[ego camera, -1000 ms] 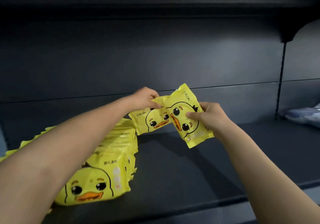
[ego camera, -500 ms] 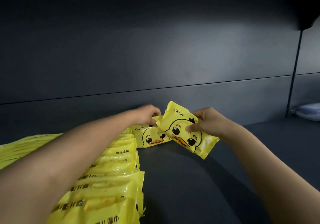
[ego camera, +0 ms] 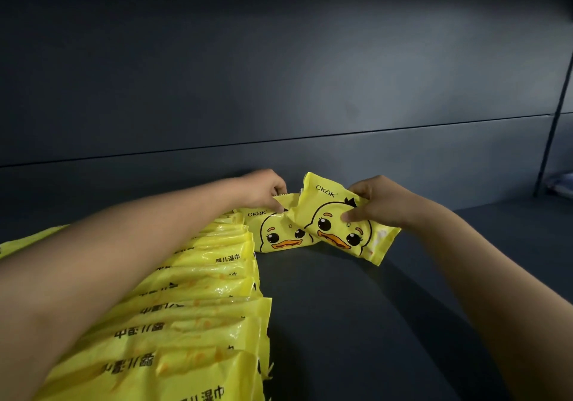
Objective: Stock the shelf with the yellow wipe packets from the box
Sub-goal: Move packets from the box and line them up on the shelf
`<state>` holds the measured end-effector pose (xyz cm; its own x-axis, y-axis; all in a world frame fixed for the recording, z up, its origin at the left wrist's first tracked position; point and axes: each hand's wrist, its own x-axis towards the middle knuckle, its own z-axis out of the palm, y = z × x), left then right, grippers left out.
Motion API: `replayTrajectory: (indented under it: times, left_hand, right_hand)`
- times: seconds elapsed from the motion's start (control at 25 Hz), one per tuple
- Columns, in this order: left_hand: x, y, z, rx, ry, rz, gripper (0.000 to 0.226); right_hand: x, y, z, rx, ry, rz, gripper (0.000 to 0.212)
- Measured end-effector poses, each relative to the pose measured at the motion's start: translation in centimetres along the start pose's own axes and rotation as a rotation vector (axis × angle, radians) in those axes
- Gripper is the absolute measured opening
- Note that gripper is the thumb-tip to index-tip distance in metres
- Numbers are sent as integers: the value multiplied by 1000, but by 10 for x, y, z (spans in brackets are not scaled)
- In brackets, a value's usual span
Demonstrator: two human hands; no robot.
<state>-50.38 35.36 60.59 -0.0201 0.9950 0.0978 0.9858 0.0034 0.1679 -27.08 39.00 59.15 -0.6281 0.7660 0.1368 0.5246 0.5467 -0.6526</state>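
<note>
Head view: left hand (ego camera: 263, 191) steadies standing packet (ego camera: 279, 230); right hand (ego camera: 376, 203) fingers (ego camera: 350, 216) pinch second packet (ego camera: 344, 223), probably to slot alongside.

A shop aisle: a dark grey metal display shelf (ego camera: 356, 307) with slotted back panel, and on its left side a long row of identical yellow duck-printed wipe packets (ego camera: 198, 292).

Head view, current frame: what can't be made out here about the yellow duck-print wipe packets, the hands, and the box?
- Box: not in the head view at all.
- Row of yellow duck-print wipe packets: its left part is hidden by the left forearm, its near end cut by the bottom edge, so no count.
- Left hand: fingertips hidden behind the rearmost packet, grip unclear.
- Pale object at right: cut by the edge, blurred.
</note>
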Motion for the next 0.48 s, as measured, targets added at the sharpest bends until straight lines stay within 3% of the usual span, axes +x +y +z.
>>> replayTrajectory:
  times: [0.12, 0.28, 0.4, 0.48]
  left_hand:
    - [1, 2, 7, 45, 68, -15, 27]
    - [-5, 5, 1, 318, 141, 51, 31]
    - [-17, 1, -14, 321, 192, 74, 21]
    - [-27, -3, -22, 300, 208, 48, 15]
  right_hand:
    - [0, 0, 0, -12, -13, -5, 20]
    - [-1, -2, 4, -60, -25, -34, 21]
    - [1, -11, 10, -128, -69, -95, 23]
    - [11, -20, 22, -205, -106, -116, 39]
